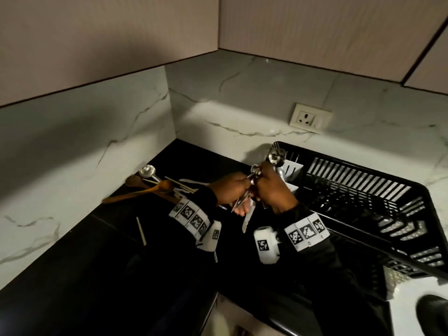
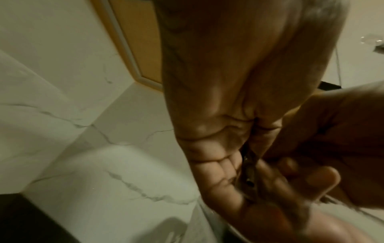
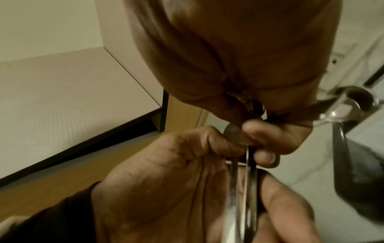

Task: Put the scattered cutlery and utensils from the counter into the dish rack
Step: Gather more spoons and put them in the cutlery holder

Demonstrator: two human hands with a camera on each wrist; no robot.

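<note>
Both hands meet over the black counter (image 1: 72, 275), just left of the black dish rack (image 1: 363, 190). My left hand (image 1: 232, 187) grips the handles of a bundle of steel cutlery (image 1: 240, 202). My right hand (image 1: 272, 187) pinches the same bundle near its upper ends (image 3: 249, 148). A steel spoon bowl (image 1: 276, 157) sticks up beyond my right hand, beside the rack's white cutlery holder (image 1: 294, 169). In the right wrist view the left hand (image 3: 187, 172) wraps round the shiny handles (image 3: 243, 189). In the left wrist view the curled fingers (image 2: 218, 164) hide most of the metal.
Wooden spoons (image 1: 145, 190), a steel ladle (image 1: 148, 170) and chopsticks (image 1: 179, 184) lie on the counter to the left by the marble wall. A single thin stick (image 1: 141, 230) lies nearer. A pale blade (image 1: 247, 221) shows below the hands. A wall socket (image 1: 310, 116) sits above the rack.
</note>
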